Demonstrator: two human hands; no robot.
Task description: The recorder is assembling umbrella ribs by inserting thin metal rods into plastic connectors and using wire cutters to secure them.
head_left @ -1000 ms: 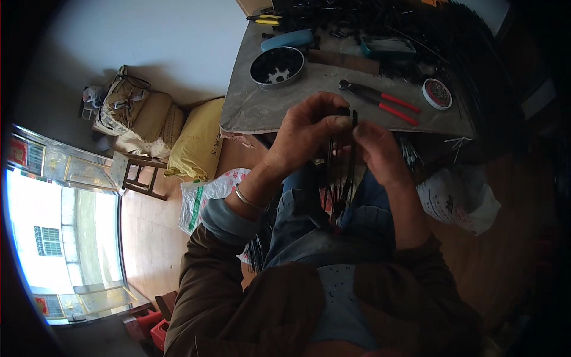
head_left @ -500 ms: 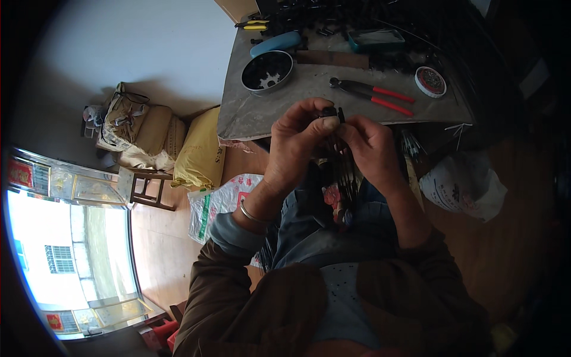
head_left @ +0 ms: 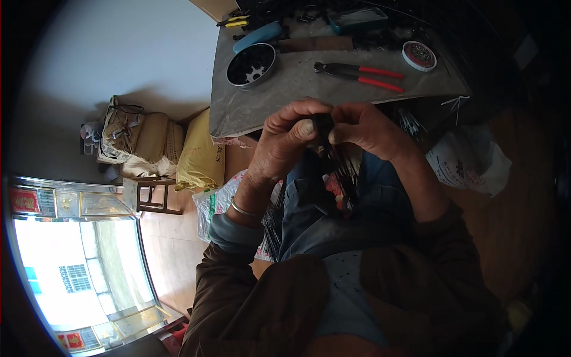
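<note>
Both hands are raised in front of my lap, at the near edge of the table. Thumb and fingers of my left hand [head_left: 288,134] pinch a black piece [head_left: 323,122] at the top of a bundle of thin dark rods [head_left: 342,172]. The rods hang down between my knees, and their lower ends are hard to make out. My right hand [head_left: 370,132] is closed at the right side of the same piece, its thumb and index finger pressed together there. The fingers partly cover the black piece.
On the table [head_left: 262,110] lie red-handled pliers [head_left: 360,76], a metal bowl of small black parts [head_left: 251,65], a blue case [head_left: 257,37], a white round tub [head_left: 419,56] and a green tray [head_left: 358,21]. A yellow sack [head_left: 201,152] and a white plastic bag [head_left: 470,159] flank me.
The view has shifted, so the table's things sit farther up and left. My right fingers have moved up to the upper right of the black piece; my left hand keeps its pinch.
</note>
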